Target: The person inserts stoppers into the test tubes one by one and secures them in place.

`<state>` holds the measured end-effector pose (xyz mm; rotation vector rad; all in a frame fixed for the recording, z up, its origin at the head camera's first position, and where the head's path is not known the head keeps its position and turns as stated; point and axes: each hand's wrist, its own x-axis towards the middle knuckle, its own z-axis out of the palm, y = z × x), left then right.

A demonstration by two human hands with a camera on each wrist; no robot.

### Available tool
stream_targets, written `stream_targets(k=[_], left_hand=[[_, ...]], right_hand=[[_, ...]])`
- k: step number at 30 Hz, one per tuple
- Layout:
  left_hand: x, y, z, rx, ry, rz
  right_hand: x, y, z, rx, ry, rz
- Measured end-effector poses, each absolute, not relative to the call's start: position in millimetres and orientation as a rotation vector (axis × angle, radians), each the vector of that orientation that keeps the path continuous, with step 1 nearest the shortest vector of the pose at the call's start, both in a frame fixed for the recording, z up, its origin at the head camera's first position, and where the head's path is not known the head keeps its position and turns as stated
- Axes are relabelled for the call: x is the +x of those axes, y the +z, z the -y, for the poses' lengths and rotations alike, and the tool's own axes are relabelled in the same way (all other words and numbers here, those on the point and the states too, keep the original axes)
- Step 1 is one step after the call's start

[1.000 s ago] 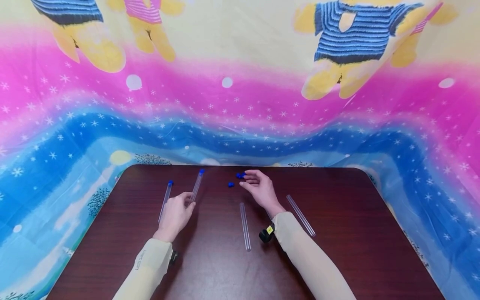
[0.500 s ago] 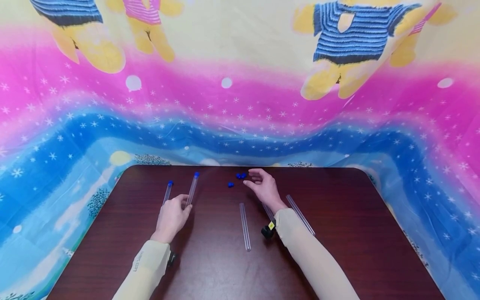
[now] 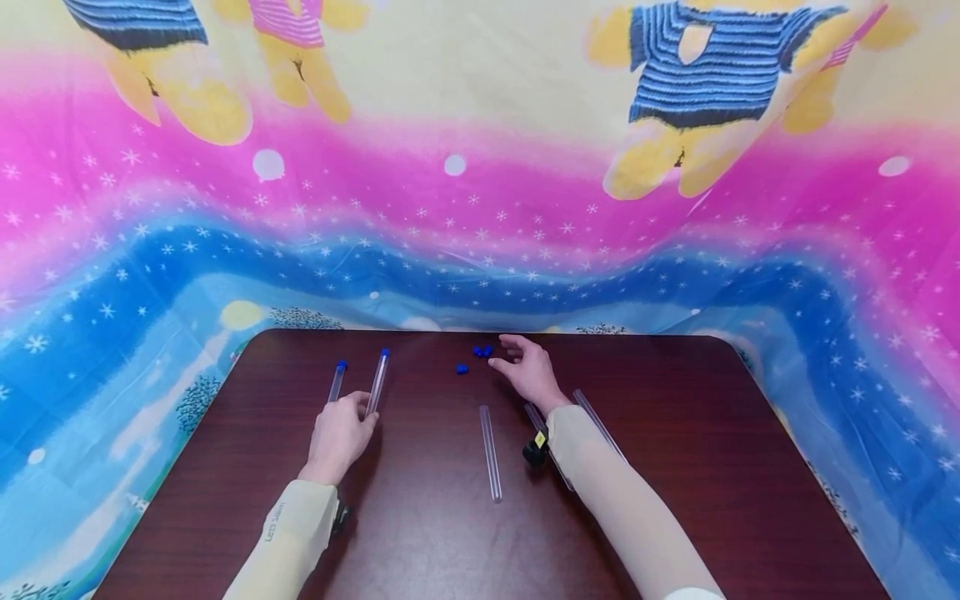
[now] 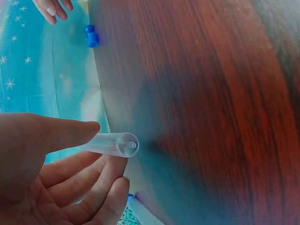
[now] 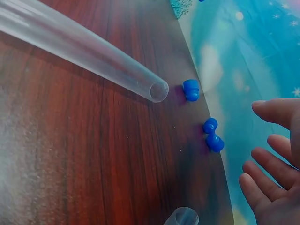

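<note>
My left hand (image 3: 337,437) pinches a clear test tube (image 3: 377,385) with a blue cap between thumb and fingers. The tube tilts up and away, and its round bottom end (image 4: 127,145) faces the left wrist camera. Beside that hand another capped test tube (image 3: 337,383) lies on the table, partly covered by the fingers. My right hand (image 3: 531,375) holds nothing; its fingers are loosely spread just right of the loose blue caps (image 3: 482,352). One more blue cap (image 3: 461,369) lies slightly nearer. In the right wrist view, the fingers stand apart from the caps (image 5: 213,136).
An uncapped test tube (image 3: 491,454) lies mid-table. Two more uncapped tubes, one near the right wrist (image 3: 534,417) and one farther right (image 3: 600,425), are partly hidden by the right arm. The brown table (image 3: 712,467) ends at a printed cloth backdrop (image 3: 480,208).
My left hand has moved slightly left and nearer with the capped test tube, which shifts toward the tube lying there. My right hand has drawn a little right, away from the blue caps.
</note>
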<state>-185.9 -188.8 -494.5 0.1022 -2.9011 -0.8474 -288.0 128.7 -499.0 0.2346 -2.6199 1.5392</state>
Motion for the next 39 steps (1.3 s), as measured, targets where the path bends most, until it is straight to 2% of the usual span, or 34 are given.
stream_targets(k=[15, 26, 39], left_hand=[[-189.9, -497.5, 198.1, 0.165, -0.83, 2.914], [-191.1, -498.1, 205.0, 0.26, -0.746, 2.908], [-193.2, -500.8, 208.7, 0.304, -0.711, 2.962]], right_hand=[[-305.0, -497.4, -121.8, 0.245, 1.31, 2.867], [-311.3, -505.6, -115.7, 0.411, 0.839, 3.036], [-311.7, -507.7, -116.5, 0.464, 0.719, 3.084]])
